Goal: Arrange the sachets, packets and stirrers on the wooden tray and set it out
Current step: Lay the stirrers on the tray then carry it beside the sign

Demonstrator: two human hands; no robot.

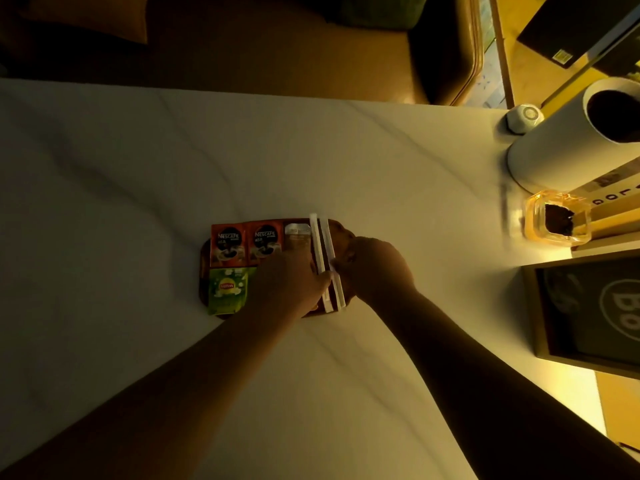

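Note:
A dark wooden tray [205, 258] lies on the white marble table. Along its far edge stand two red Nescafe sachets [228, 243] [266, 241] and a silver-brown sachet [297, 237]. A green Lipton packet [228, 289] fills the near left corner. Two white paper-wrapped stirrers [323, 251] lie lengthwise on the tray's right part. My left hand [291, 282] rests over the tray's middle, fingertips touching the stirrers from the left. My right hand [375, 265] covers the tray's right end, its fingers pinching the stirrers' right side.
A white cylindrical lamp [561, 147] stands at the table's far right, with a small white puck-shaped device [523, 117] behind it. An amber glass ashtray [554, 220] and a dark framed sign [595, 313] sit on the right. A brown armchair [311, 46] stands beyond the table.

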